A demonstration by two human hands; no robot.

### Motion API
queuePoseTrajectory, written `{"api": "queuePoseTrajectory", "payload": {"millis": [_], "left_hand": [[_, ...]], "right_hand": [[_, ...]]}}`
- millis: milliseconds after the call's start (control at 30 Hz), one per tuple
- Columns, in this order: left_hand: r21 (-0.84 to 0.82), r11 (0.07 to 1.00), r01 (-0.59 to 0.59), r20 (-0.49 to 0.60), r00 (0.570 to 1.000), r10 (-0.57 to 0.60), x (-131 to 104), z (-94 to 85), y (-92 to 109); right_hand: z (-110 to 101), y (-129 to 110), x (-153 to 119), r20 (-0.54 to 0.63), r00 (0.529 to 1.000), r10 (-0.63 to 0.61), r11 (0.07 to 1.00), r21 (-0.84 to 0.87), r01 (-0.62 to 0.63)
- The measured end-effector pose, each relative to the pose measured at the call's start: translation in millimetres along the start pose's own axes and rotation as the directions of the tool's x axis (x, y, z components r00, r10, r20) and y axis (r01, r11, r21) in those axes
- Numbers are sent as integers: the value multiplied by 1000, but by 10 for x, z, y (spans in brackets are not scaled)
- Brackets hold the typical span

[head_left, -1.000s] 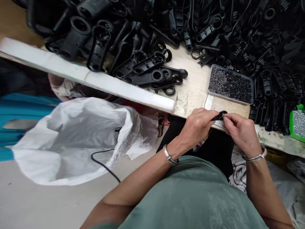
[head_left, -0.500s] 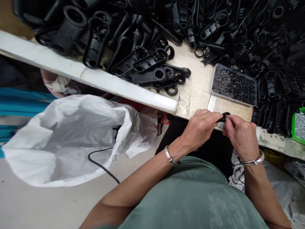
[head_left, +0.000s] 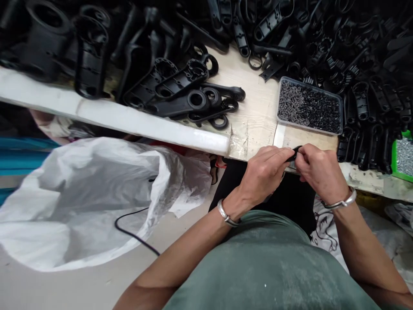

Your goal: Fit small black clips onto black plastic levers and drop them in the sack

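Note:
Near the table's front edge, my left hand [head_left: 263, 171] is closed around a small black plastic part [head_left: 293, 154]. Fingers of my right hand [head_left: 323, 173] are closed on the other end of that part and cover most of it. Its full shape is hidden, and I cannot see whether my right fingers also pinch something smaller. Just beyond my hands stands a clear plastic box [head_left: 309, 128] filled with small black and dark grey pieces.
Black arm-shaped plastic parts [head_left: 183, 79] lie heaped at the left, with a larger pile [head_left: 335, 47] at the back right. Similar parts [head_left: 364, 148] stand in rows. A green tray [head_left: 394, 157] holds small silvery pieces. An open white sack [head_left: 41, 206] stands lower left.
The view has tilted, so the left pile sits farther left and the box slightly higher left. My right hand has turned a little and covers more of the black part.

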State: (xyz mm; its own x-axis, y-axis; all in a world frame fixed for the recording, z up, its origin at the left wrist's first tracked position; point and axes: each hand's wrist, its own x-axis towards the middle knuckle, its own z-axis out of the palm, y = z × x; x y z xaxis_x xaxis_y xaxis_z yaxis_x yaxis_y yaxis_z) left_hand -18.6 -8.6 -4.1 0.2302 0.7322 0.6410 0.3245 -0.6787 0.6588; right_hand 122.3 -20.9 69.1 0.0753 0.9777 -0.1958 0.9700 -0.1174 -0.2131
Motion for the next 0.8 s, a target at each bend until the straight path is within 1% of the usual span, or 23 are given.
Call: {"api": "queuePoseTrajectory", "payload": {"millis": [33, 67, 100, 133, 200, 267, 367, 433, 567, 633, 700, 800], "left_hand": [[-3, 1000, 2, -17, 1000, -2, -3, 5, 5], [-9, 1000, 5, -37, 999, -5, -6, 9, 13], [-15, 1000, 8, -60, 998, -9, -8, 13, 24], [-20, 1000, 10, -83, 997, -12, -8, 16, 37], [-12, 1000, 10, -122, 992, -12, -2, 23, 70], [18, 1000, -1, -150, 989, 3, 10, 32, 110], [48, 999, -26, -175, 984, 34, 31, 44, 171], [40, 998, -42, -182, 982, 49, 41, 44, 207], [22, 996, -92, -184, 978, 94, 42, 32, 257], [11, 994, -109, -194, 975, 109, 35, 31, 275], [-13, 994, -105, -205, 974, 100, 27, 37, 292], [-56, 996, -65, -217, 975, 52, 17, 44, 314]], "right_hand": [[5, 93, 0, 21, 1000, 15, 975, 221, -19], [17, 178, -8, 33, 999, 32, 903, 428, -43], [36, 245, -25, 27, 998, 54, 805, 591, -60], [60, 291, -50, 5, 996, 88, 707, 705, -66], [118, 316, -114, -58, 986, 157, 557, 830, -40], [173, 271, -174, -75, 979, 192, 435, 900, -16], [222, 168, -217, -50, 977, 209, 237, 972, -1], [228, 118, -214, -47, 973, 225, 147, 989, 14], [215, 73, -190, -41, 962, 271, 32, 999, 33], [214, 57, -180, -32, 957, 289, -5, 999, 35], [218, 39, -170, -28, 952, 306, -24, 999, 37], [225, 14, -158, -22, 946, 324, -51, 998, 40]]}}
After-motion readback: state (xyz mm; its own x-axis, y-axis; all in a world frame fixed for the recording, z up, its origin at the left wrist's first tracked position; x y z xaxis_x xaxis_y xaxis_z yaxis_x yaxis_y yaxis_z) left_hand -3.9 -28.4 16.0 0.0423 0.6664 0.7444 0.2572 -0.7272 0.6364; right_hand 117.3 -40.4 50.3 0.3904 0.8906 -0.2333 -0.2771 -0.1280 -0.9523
